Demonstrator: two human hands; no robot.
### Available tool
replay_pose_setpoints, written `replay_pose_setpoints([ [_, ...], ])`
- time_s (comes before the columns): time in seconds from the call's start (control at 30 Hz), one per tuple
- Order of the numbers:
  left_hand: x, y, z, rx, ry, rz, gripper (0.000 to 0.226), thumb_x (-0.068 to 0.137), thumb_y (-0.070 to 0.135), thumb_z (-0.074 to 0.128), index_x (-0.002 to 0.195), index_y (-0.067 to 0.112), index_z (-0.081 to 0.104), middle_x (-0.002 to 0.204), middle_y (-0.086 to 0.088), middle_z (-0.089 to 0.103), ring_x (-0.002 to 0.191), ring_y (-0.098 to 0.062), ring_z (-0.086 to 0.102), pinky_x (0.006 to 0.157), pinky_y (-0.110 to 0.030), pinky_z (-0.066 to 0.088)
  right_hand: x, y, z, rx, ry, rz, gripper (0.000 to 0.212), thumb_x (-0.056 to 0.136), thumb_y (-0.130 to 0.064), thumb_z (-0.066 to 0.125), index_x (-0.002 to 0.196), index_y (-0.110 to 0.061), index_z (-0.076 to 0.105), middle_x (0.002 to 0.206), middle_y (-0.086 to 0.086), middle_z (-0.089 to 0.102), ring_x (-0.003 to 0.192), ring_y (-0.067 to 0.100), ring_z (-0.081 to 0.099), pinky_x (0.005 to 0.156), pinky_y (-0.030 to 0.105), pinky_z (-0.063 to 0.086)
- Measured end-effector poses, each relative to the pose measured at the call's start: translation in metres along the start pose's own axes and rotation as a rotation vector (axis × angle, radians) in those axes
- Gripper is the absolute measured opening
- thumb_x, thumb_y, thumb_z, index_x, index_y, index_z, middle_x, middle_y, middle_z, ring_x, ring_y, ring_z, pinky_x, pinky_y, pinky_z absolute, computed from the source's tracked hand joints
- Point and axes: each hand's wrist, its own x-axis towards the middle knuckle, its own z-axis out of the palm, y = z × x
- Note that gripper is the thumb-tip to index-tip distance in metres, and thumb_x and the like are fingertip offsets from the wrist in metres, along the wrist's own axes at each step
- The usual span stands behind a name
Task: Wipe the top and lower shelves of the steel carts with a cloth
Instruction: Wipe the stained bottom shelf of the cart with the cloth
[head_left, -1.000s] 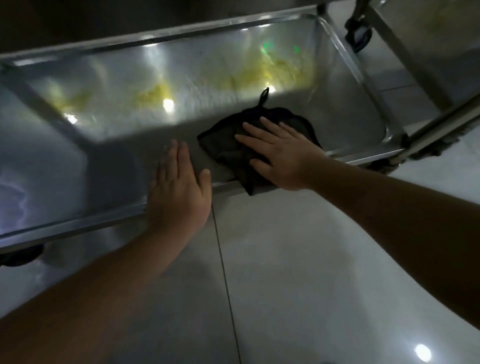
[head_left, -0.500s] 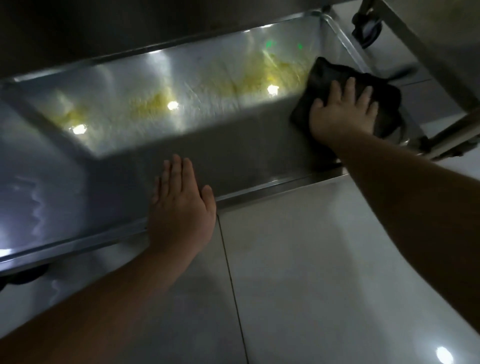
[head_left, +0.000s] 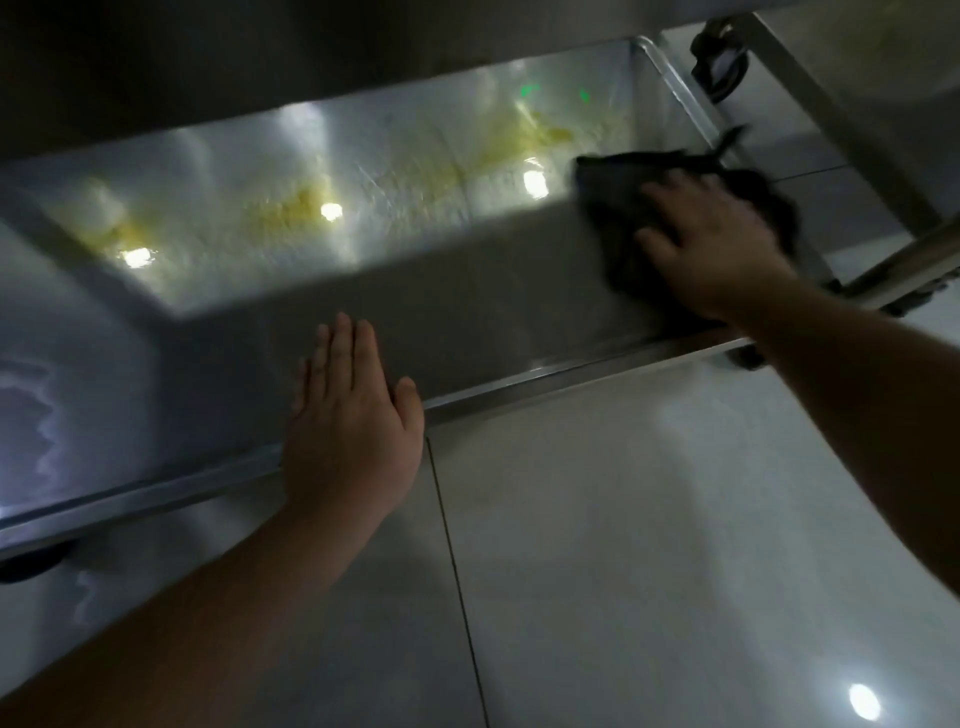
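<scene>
The steel cart's lower shelf (head_left: 467, 291) runs across the view, shiny, with yellowish reflections along its far side. A black cloth (head_left: 618, 208) lies at the shelf's right end. My right hand (head_left: 711, 244) presses flat on the cloth, fingers spread and pointing left. My left hand (head_left: 353, 421) rests flat on the shelf's near rim with straight fingers, holding nothing. The cart's upper shelf (head_left: 311, 57) is a dark underside overhead.
A black caster wheel (head_left: 719, 62) and a steel leg of a neighbouring cart stand at the upper right. Glossy pale floor tiles (head_left: 649, 545) spread below the shelf's near rim. Another dark caster (head_left: 31, 564) sits under the shelf at the left edge.
My right hand slid the cloth from the shelf's near middle to its far right end, then drew it slightly back and turned. My left hand stayed on the rim.
</scene>
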Motion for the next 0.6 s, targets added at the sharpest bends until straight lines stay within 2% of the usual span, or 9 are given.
replay_pose_setpoints([
  [0.1,-0.001,0.002,0.002,0.014,-0.007,-0.005,0.07,0.101,0.034,0.036,0.16,-0.004,0.036,0.169,-0.023,0.031,0.158,-0.038,0.027,0.129,-0.052,0.02,0.005,0.004,-0.003,0.071,-0.029,0.318,0.071,0.104,-0.058,0.024,0.169,-0.029,0.014,0.178,0.004,0.004,0.162,0.034,-0.005,0.13,0.057,-0.001],
  [0.2,-0.001,0.003,0.004,0.01,-0.018,-0.013,0.071,0.1,0.035,0.034,0.161,-0.003,0.035,0.17,-0.022,0.029,0.159,-0.037,0.026,0.129,-0.051,0.019,0.005,-0.057,0.007,0.103,-0.039,0.412,0.072,0.105,-0.056,0.025,0.169,-0.027,0.012,0.178,0.003,-0.001,0.162,0.036,-0.006,0.129,0.056,0.0],
  [0.27,0.0,0.002,0.005,0.004,-0.05,-0.016,0.073,0.1,0.037,0.031,0.162,-0.001,0.032,0.171,-0.021,0.026,0.16,-0.035,0.022,0.131,-0.049,0.015,-0.006,-0.103,0.019,0.092,-0.047,0.29,0.07,0.107,-0.055,0.029,0.169,-0.028,0.012,0.178,0.0,-0.001,0.163,0.033,-0.004,0.129,0.053,0.001],
  [0.33,0.002,0.0,0.004,-0.021,-0.103,-0.021,0.073,0.103,0.039,0.026,0.166,0.002,0.024,0.175,-0.017,0.017,0.163,-0.031,0.013,0.131,-0.045,0.006,-0.024,-0.145,0.033,0.079,-0.07,0.051,0.07,0.106,-0.056,0.029,0.169,-0.031,0.013,0.178,-0.002,0.001,0.163,0.03,-0.003,0.13,0.05,0.002],
  [0.43,0.005,-0.005,-0.001,-0.078,-0.188,-0.028,0.071,0.109,0.042,0.028,0.169,0.007,0.011,0.178,-0.011,0.002,0.164,-0.024,-0.001,0.13,-0.041,-0.003,-0.046,-0.166,0.041,0.065,-0.146,-0.229,0.068,0.105,-0.06,0.023,0.168,-0.038,0.011,0.177,-0.008,0.0,0.163,0.023,-0.006,0.129,0.044,-0.001],
  [0.53,0.012,-0.006,-0.012,-0.156,-0.273,-0.032,0.074,0.11,0.043,0.038,0.169,0.009,0.009,0.178,-0.008,-0.003,0.163,-0.023,-0.006,0.131,-0.039,-0.003,-0.044,-0.136,0.03,0.023,-0.127,-0.246,0.064,0.107,-0.059,0.032,0.167,-0.04,0.017,0.177,-0.01,0.007,0.163,0.021,0.003,0.129,0.045,0.006],
  [0.6,0.017,-0.011,-0.026,-0.248,-0.347,-0.019,0.076,0.109,0.041,0.046,0.169,0.012,0.01,0.178,-0.006,-0.002,0.163,-0.021,-0.005,0.131,-0.039,0.0,-0.041,-0.107,0.019,0.028,-0.089,-0.08,0.063,0.108,-0.055,0.037,0.167,-0.039,0.021,0.177,-0.008,0.01,0.163,0.024,0.006,0.13,0.048,0.009],
])
